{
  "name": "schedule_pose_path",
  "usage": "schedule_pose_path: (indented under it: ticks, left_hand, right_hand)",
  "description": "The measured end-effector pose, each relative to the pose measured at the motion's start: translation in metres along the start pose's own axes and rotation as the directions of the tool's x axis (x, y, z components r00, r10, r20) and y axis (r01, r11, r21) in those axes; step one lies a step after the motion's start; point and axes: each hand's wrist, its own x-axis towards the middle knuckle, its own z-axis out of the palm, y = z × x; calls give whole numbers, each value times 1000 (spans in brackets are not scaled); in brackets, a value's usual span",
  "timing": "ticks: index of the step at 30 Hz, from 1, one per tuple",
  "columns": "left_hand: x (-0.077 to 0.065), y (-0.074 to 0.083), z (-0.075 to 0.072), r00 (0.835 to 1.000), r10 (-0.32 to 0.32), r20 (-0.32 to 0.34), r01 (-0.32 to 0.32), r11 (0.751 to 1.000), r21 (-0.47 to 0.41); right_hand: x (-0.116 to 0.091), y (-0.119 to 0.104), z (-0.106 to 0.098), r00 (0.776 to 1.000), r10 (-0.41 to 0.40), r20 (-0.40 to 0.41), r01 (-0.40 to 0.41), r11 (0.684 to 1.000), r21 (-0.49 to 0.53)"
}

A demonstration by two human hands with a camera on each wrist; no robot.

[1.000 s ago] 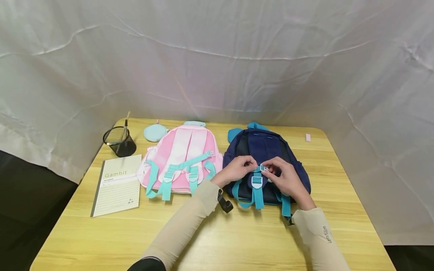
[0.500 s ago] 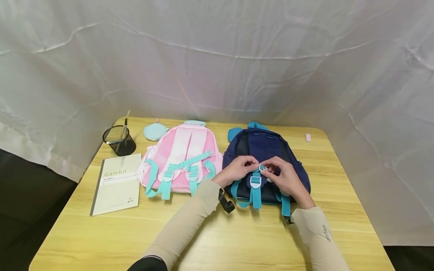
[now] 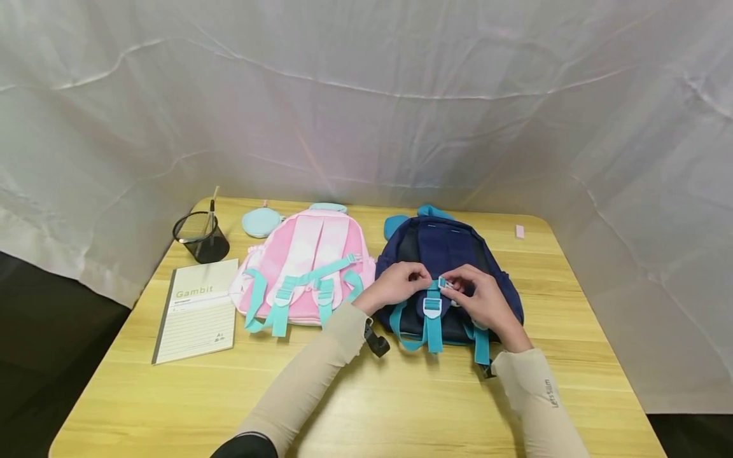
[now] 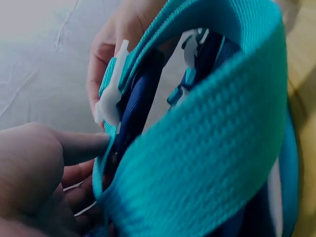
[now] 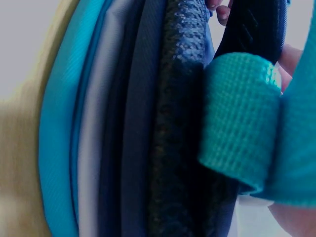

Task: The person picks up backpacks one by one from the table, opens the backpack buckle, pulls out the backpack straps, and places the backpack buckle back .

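Note:
A navy backpack [image 3: 449,238] lies with its strap side up on the table. Over its lower half both hands work on a teal webbing strap [image 4: 98,177] with a white plastic buckle [image 3: 443,283]. My left hand [image 3: 399,284] pinches the strap just left of the buckle, thumb on top in the left wrist view. My right hand [image 3: 481,298] pinches the buckle between thumb and fingers. A second white buckle [image 3: 432,307] sits just below on a hanging teal strap. In the right wrist view, a teal strap loop [image 5: 242,118] hides most of the right hand.
A pink backpack [image 3: 306,242] with teal straps lies directly left of the navy one. Farther left are a notebook [image 3: 197,318] and a black mesh pen cup [image 3: 209,245]. A round light-blue pouch [image 3: 260,222] lies behind, and a small pink piece [image 3: 519,231] at the back right.
My left fingers have shifted slightly left, away from the buckle, showing a bit more strap between the hands. The right hand keeps its hold; the backpacks have stayed in place.

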Motion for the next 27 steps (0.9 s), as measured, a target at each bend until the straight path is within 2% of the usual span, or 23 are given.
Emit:
schedule_pose_path:
  ticks: [5, 9, 14, 22, 27]
  left_hand:
    - [3, -1, 5, 1000, -15, 15, 16, 993, -119]
    - [5, -1, 7, 999, -34, 29, 39, 978, -205]
    - [6, -1, 6, 995, -82, 57, 94, 963, -253]
    - [7, 1, 8, 996, -71, 52, 83, 958, -275]
    - [2, 1, 6, 997, -74, 23, 77, 982, -175]
  right_hand:
    - [2, 0, 0, 1000, -4, 15, 4, 1000, 6]
    - [3, 0, -1, 1000, 1, 16, -2, 1000, 9]
    - [2, 1, -1, 1000, 1, 12, -1, 1000, 9]
    - [2, 2, 0, 1000, 0, 14, 0, 1000, 14]
    - [2, 3, 0, 1000, 6, 17, -6, 1000, 9]
